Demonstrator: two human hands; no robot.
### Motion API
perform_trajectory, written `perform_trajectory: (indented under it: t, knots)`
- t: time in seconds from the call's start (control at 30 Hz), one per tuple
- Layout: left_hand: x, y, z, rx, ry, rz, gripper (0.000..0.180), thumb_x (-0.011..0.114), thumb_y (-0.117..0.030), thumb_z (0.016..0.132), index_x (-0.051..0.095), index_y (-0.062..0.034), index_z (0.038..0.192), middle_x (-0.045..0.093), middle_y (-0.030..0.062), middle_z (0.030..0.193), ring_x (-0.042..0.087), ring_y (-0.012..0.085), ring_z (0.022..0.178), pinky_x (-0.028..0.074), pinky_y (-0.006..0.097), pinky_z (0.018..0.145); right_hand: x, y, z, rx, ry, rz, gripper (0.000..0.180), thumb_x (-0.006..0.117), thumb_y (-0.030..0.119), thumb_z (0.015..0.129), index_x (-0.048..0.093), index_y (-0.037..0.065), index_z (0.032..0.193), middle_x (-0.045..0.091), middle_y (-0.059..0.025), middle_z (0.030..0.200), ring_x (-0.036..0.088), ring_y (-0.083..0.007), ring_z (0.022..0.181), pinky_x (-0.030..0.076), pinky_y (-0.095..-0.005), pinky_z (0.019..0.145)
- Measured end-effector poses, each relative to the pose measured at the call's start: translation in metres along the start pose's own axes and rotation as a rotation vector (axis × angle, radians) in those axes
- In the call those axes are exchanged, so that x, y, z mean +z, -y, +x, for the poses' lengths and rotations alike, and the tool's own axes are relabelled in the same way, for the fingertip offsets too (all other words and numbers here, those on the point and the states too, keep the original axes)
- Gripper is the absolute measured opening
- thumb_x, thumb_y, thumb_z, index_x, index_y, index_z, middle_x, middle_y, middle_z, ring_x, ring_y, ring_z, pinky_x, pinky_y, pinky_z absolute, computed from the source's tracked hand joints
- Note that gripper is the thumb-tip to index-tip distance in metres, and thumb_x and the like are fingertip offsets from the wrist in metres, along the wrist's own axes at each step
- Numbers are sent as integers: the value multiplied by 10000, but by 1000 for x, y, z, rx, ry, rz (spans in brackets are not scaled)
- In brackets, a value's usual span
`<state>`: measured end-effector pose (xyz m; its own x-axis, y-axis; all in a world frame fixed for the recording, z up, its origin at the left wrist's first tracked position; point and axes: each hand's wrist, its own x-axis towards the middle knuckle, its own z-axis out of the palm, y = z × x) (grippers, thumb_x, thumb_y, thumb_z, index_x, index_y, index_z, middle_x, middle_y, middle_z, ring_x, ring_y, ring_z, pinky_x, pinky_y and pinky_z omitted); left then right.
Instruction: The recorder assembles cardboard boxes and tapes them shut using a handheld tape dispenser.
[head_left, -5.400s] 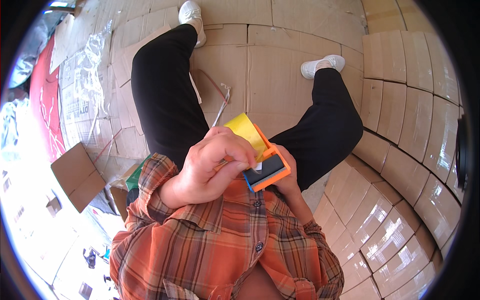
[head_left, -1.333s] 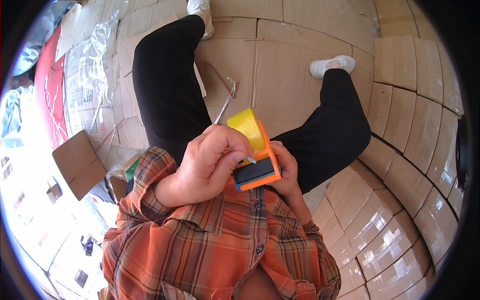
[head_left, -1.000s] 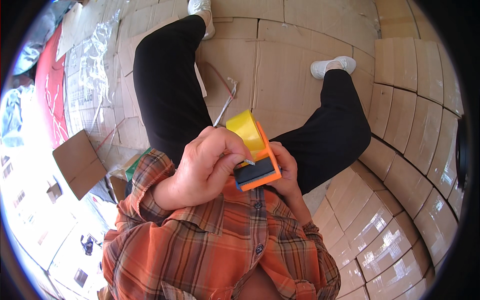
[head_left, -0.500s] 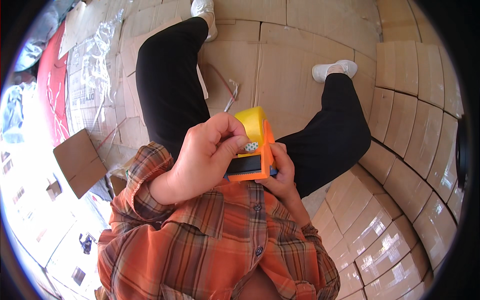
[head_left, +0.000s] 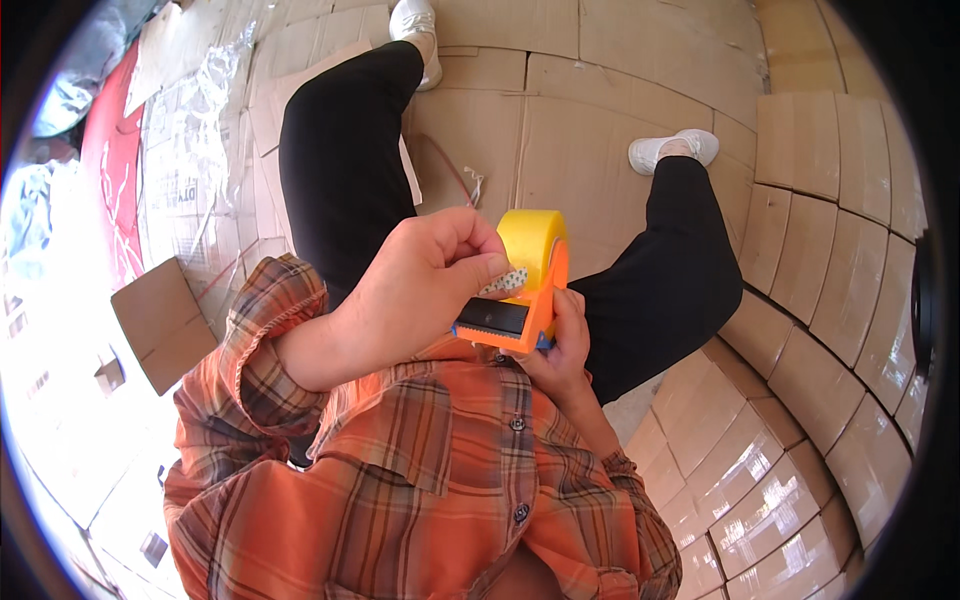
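An orange tape dispenser (head_left: 545,300) is held up in front of my lap, with a yellow roll of packing tape (head_left: 530,238) on it. Its serrated cutting edge and a black plate (head_left: 495,316) face toward me. My right hand (head_left: 563,345) wraps around its right side and handle, which is mostly hidden. From the left my left hand (head_left: 430,275) reaches across, thumb and forefinger pinched on a whitish tape end with dark dots (head_left: 508,281). That tape end lies between the roll and the black plate.
Stacked brown cartons (head_left: 800,240) form a wall on the right, and more taped cartons (head_left: 770,505) stand lower right. Flattened cardboard (head_left: 580,130) covers the floor between my outstretched legs. A cardboard flap (head_left: 165,325) stands up at the left, near a red sheet (head_left: 118,150).
The dispenser has shifted slightly right and tilted, so its roll shows more of its side. My left hand has followed, still pinching the dotted tape end, which shows a little longer.
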<state>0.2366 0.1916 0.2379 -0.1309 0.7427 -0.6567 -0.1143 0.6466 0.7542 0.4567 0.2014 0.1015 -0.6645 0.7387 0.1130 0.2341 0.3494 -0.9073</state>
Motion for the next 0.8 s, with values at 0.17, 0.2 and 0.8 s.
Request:
perform_trajectory:
  t: [0.17, 0.2, 0.8]
  knots:
    - [2, 4, -4, -42, -30, -87, 72, 564, -60, 949, 550, -22, 889, 508, -48, 723, 396, -7, 548, 313, 165, 463, -5, 4, 4, -19, -8, -53, 767, 791, 465, 711, 509, -28, 1225, 595, -121, 1083, 533, -280, 975, 433, -365, 864]
    - [-1, 8, -7, 53, -12, -81, 60, 555, -43, 946, 551, -19, 890, 533, -37, 740, 423, 4, 565, 343, 173, 478, -5, 5, 4, -18, -9, -53, 767, 791, 465, 711, 509, -28, 1225, 595, -121, 1083, 533, -280, 975, 433, -365, 864]
    - [-1, 18, -26, 376, -119, 215, 125, 543, 80, 871, 537, 10, 974, 658, 86, 852, 629, 134, 761, 498, 234, 689, -5, 6, 7, 11, 45, 123, 712, 808, 391, 698, 530, -26, 1203, 582, -111, 1042, 512, -261, 956, 420, -351, 866]
